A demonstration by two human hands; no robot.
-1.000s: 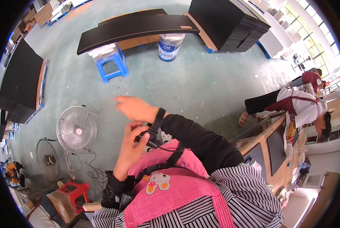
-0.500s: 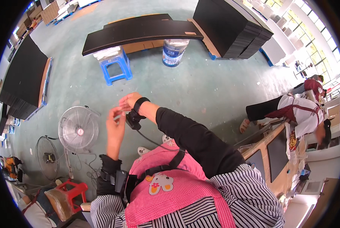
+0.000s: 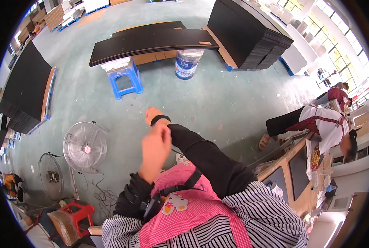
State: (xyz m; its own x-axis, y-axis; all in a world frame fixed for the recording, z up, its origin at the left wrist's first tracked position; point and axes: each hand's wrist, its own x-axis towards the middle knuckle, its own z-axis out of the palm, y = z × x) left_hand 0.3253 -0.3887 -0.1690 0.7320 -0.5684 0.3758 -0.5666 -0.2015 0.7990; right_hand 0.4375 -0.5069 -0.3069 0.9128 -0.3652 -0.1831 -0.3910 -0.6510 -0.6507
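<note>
My left hand (image 3: 155, 146) reaches across my body, its fingers bunched at the black cuff of my right sleeve (image 3: 205, 149), just below the wrist. Those fingers look closed on the cuff; motion blurs them a little. Beyond it my right hand (image 3: 152, 113) points away, with a black wrist strap (image 3: 160, 119) around its wrist. The right fingers are foreshortened and mostly hidden, so their pose does not show. A dark cable end shows under the right forearm. A pink checked apron (image 3: 172, 223) covers my front, and my left forearm wears a black sleeve (image 3: 130, 194).
Ahead, black panels (image 3: 151, 43) rest across a blue stool (image 3: 125, 80) and a bucket (image 3: 187, 64). Stacked black boards (image 3: 250, 35) stand at right and left. Two fans (image 3: 85, 146) and loose cables are left, with a red stool (image 3: 79, 217). A co-worker (image 3: 327, 124) bends at a right-hand bench.
My left hand has moved right, from beside my right fingers to the right sleeve cuff. My right hand has shifted slightly right, and the black device at its wrist is now hidden.
</note>
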